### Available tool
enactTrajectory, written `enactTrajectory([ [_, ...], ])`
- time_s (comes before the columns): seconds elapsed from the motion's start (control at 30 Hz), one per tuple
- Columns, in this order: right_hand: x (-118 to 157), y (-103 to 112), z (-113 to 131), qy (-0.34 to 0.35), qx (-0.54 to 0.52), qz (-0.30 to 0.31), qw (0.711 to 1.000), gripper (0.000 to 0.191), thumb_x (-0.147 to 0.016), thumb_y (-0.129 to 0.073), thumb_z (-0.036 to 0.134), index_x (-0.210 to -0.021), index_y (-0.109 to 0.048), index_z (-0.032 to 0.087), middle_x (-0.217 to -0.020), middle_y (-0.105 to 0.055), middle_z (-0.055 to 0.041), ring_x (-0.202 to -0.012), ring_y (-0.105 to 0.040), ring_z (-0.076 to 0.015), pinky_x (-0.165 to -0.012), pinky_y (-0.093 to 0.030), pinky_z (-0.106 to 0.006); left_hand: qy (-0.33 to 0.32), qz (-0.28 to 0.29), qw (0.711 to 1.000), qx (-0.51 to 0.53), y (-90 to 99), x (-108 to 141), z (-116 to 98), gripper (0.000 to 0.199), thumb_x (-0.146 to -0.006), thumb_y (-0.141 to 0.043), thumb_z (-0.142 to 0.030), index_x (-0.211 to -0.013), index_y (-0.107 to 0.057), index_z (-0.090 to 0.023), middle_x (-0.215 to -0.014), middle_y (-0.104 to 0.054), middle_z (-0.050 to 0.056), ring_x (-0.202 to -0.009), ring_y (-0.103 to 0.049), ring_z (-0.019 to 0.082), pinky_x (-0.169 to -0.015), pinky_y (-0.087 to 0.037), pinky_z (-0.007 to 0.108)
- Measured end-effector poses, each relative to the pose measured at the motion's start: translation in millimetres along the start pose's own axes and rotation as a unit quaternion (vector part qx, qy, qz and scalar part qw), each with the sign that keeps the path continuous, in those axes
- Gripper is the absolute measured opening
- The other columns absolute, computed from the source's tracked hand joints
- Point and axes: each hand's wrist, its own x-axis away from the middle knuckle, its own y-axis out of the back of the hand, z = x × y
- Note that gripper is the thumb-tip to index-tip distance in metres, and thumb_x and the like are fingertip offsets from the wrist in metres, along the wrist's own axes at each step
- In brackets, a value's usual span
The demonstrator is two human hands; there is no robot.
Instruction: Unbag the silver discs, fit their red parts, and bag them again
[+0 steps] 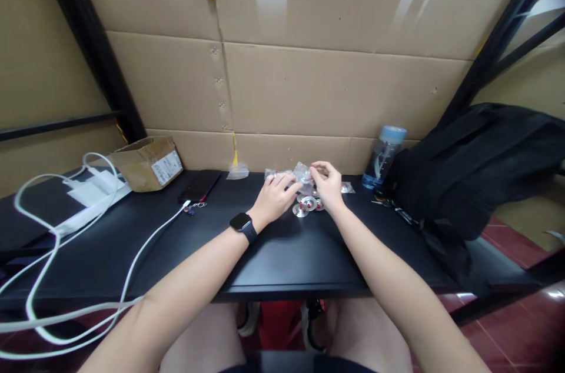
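A small clear plastic bag (302, 173) is held up between my two hands over the black table. My right hand (327, 185) is closed, pinching the bag's right side between thumb and fingers. From the left, my left hand (277, 195), with a black watch on the wrist, has its curled fingertips closed at the bag's lower left edge. Whatever the bag contains is too small to make out. Just below the hands lie several shiny metal discs with red centres (309, 203), partly overlapping. More clear packets lie behind my left hand, and another packet (347, 187) is right of my right hand.
At the right stand a blue-capped bottle (384, 158) and a black backpack (477, 167), with keys (383, 201) beside them. Leftward are a cardboard box (148, 164), a dark phone (198, 186), a power strip (92, 208) and looping white cables (132, 261). A cardboard wall (344, 90) closes off the back.
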Motion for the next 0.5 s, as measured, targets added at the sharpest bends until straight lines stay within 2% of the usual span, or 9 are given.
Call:
enactTrajectory([
  [0.13, 4.5, -3.9, 2.9, -0.015, -0.013, 0.032, 0.999, 0.038, -0.080, -0.072, 0.052, -0.102, -0.061, 0.024, -0.083, -0.069, -0.0029, -0.066, -0.068, -0.0193, -0.059, -0.054, -0.031, -0.060, 0.024, 0.998, 0.008, -0.2, -2.4, 1.9, 0.036, -0.104, -0.034, -0.023, -0.119, -0.067, -0.024, -0.119, -0.068, 0.010, -0.108, -0.060, 0.025, -0.094, -0.043, 0.042],
  [0.27, -2.6, 4.8, -2.0, -0.079, -0.010, 0.130, 0.988, 0.042, -0.077, -0.074, 0.053, -0.105, -0.063, 0.023, -0.091, -0.071, -0.0039, -0.071, -0.071, -0.0196, -0.057, -0.052, -0.029, -0.050, 0.050, 0.997, -0.019, -3.6, -5.5, 12.6, 0.036, -0.105, -0.034, -0.021, -0.110, -0.070, -0.023, -0.110, -0.071, 0.008, -0.103, -0.062, 0.023, -0.089, -0.043, 0.040],
  [0.33, -10.8, 17.3, -9.0, -0.089, 0.040, 0.154, 0.983, 0.039, -0.081, -0.070, 0.052, -0.105, -0.066, 0.021, -0.098, -0.072, -0.0058, -0.079, -0.071, -0.0200, -0.063, -0.053, -0.029, -0.001, 0.070, 0.997, -0.046, -2.5, -4.7, 27.6, 0.032, -0.103, -0.038, -0.021, -0.106, -0.070, -0.023, -0.105, -0.072, 0.008, -0.100, -0.063, 0.024, -0.087, -0.043, 0.040],
  [0.4, -20.5, 35.5, -18.5, -0.060, 0.136, 0.141, 0.979, 0.032, -0.084, -0.067, 0.047, -0.101, -0.069, 0.019, -0.099, -0.073, -0.0073, -0.085, -0.069, -0.0205, -0.072, -0.054, -0.032, 0.076, 0.076, 0.991, -0.075, 1.8, 0.3, 49.7, 0.031, -0.101, -0.041, -0.020, -0.105, -0.071, -0.022, -0.105, -0.073, 0.009, -0.100, -0.064, 0.026, -0.086, -0.042, 0.042],
  [0.5, -32.6, 67.3, -33.5, -0.034, 0.318, 0.114, 0.941, 0.020, -0.082, -0.067, 0.032, -0.097, -0.071, 0.019, -0.102, -0.073, -0.0082, -0.092, -0.067, -0.0218, -0.087, -0.053, -0.037, 0.194, 0.047, 0.975, -0.100, 10.1, 16.2, 88.2, 0.034, -0.099, -0.040, -0.020, -0.110, -0.072, -0.023, -0.115, -0.072, 0.010, -0.110, -0.062, 0.029, -0.091, -0.041, 0.044],
])
